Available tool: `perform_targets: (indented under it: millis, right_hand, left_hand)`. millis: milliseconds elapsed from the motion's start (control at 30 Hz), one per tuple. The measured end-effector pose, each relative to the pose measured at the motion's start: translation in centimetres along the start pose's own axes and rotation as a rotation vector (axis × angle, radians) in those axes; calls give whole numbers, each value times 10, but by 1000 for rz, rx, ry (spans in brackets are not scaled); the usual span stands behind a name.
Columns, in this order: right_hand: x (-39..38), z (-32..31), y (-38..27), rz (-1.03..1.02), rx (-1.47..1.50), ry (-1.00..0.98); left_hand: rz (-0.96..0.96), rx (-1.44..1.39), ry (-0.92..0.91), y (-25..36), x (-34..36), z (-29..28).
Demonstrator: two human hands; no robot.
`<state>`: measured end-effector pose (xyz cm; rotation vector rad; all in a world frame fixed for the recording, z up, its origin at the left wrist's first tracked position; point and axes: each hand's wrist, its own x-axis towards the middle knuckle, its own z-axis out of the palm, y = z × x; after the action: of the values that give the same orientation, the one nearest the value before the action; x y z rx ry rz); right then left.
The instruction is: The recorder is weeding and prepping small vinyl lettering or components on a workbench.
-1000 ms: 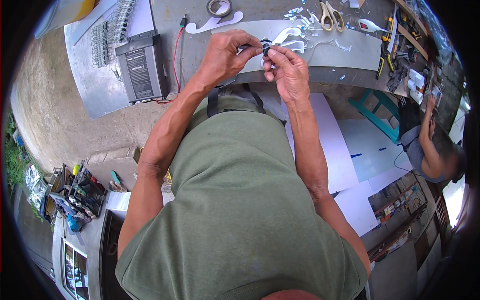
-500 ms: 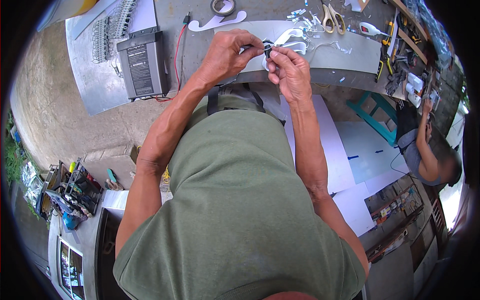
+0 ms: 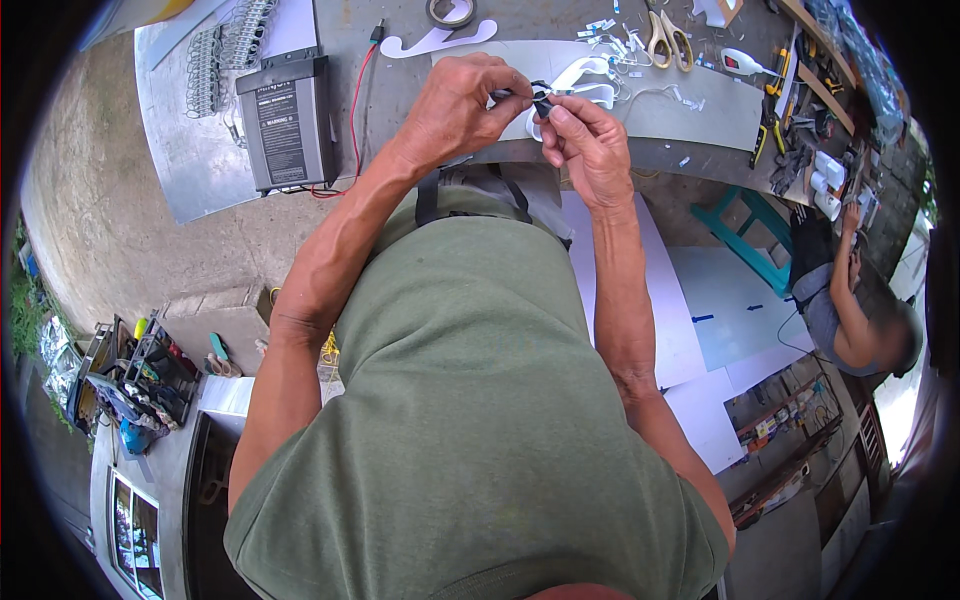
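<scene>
In the head view, a dark open-framed rack at the far left holds a jumble of mixed items, among them a blue thing; most are too small to tell. Part of a yellow-and-pale container shows at the upper left edge, its contents unclear.

The small black piece lies between the person's two hands. The left hand pinches at its left side with thumb and forefinger, and the right hand grips it from the right, its remaining fingers curled. Just beyond are looped white strips; whether they join the piece cannot be told.

A pale sheet covers part of the grey table. Scissors lie beyond it, a tape roll rests by a white scroll-shaped cutout, and a grey box-shaped unit stands to the left near a red cable. To the right are a teal stool and another person.
</scene>
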<state>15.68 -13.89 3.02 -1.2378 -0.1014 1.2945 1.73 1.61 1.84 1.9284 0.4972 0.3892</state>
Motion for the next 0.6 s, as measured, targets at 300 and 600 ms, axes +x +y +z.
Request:
perform_targets:
  millis: [300, 600]
  right_hand:
    - [4, 2, 8, -22, -50, 85]
    - [3, 16, 12, -93, 163, 137]
  left_hand:
    - [68, 138, 25, 14, 0, 0]
    - [-143, -33, 19, 17, -2, 4]
